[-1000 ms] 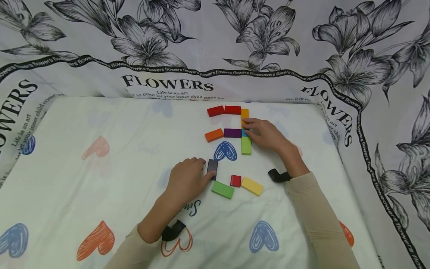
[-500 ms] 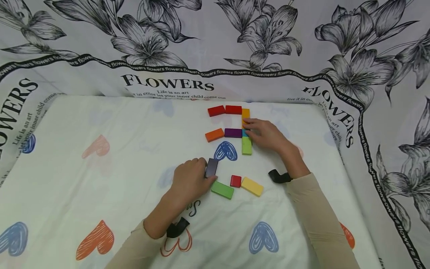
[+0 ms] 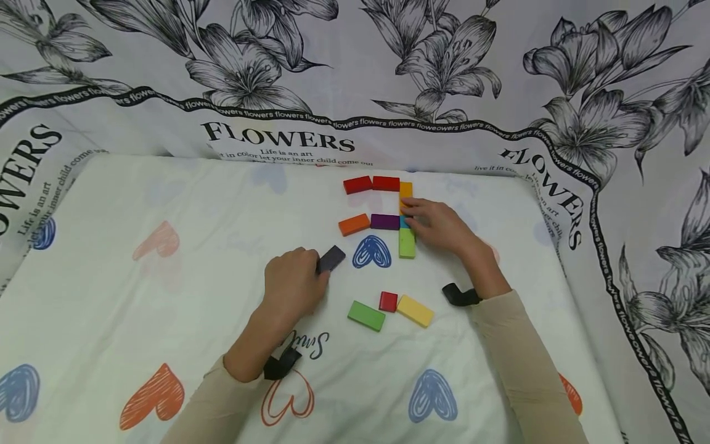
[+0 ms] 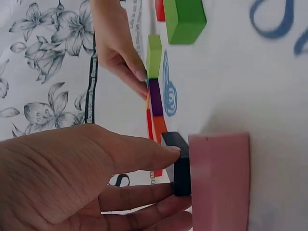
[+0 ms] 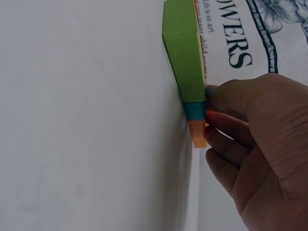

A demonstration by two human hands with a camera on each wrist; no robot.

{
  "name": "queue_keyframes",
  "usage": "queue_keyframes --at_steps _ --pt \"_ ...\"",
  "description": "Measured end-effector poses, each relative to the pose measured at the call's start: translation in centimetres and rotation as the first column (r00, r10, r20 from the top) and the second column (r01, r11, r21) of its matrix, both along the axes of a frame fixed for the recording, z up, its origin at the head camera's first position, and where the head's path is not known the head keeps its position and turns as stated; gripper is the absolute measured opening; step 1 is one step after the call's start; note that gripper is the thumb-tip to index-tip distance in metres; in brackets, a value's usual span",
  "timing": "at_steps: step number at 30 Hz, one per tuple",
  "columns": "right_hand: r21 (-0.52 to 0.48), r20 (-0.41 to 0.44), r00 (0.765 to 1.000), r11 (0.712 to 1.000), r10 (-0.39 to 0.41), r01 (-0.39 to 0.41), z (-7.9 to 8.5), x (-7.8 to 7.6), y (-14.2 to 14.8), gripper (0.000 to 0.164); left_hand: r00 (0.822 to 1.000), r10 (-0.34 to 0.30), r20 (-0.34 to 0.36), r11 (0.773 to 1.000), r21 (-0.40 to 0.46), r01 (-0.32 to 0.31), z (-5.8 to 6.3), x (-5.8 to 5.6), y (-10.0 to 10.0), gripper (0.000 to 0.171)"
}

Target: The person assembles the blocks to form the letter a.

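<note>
Head view: the dark block (image 3: 333, 258) has shifted away from the green block (image 3: 366, 316) over the last second and turned, now lying slantwise left of the printed blue heart (image 3: 371, 251). Left hand (image 3: 291, 280) pinches it between thumb and fingers; whether it is clear of the white cloth (image 3: 222, 345) cannot be told. Left wrist view adds a pink block (image 4: 220, 183) just beside it; cannot tell whether it, too, is held. Right hand (image 3: 440, 228) is unmoved, fingers loosely bent, tips touching the amber block (image 3: 406, 191) and blue block (image 3: 403, 222), gripping nothing discernible. Lime block (image 3: 407, 244), purple block (image 3: 384, 221), orange block (image 3: 354, 224) and two red blocks (image 3: 385, 184) hold their places. Judgement: the dark block is now separated from the loose pieces, while the arrangement under the right hand is steadied but no further along.
</note>
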State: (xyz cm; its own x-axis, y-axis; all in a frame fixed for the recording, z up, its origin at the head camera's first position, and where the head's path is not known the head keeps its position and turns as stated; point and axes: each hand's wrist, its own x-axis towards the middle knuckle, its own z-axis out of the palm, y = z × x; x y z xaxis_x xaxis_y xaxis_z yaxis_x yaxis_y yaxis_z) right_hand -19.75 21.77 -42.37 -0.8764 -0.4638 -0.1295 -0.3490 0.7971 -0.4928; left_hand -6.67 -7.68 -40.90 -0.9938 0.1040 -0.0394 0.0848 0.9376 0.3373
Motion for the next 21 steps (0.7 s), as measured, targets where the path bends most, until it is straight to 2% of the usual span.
queue_keyframes --at_steps 4,9,21 --pt "-0.015 0.001 1.0 1.0 -0.004 0.004 -0.1 0.1 0.1 0.042 1.0 0.028 0.009 1.0 -0.004 -0.028 0.0 -1.2 -0.5 0.027" --pt "-0.038 -0.003 1.0 0.999 0.005 -0.005 -0.4 0.2 0.1 0.04 0.998 0.038 0.057 0.999 -0.003 -0.038 0.1 -2.3 -0.3 0.031" --pt "-0.027 -0.015 1.0 1.0 -0.008 0.007 -0.2 0.2 0.0 0.042 0.991 0.026 0.129 1.0 0.007 -0.027 0.3 -3.3 0.5 0.036"
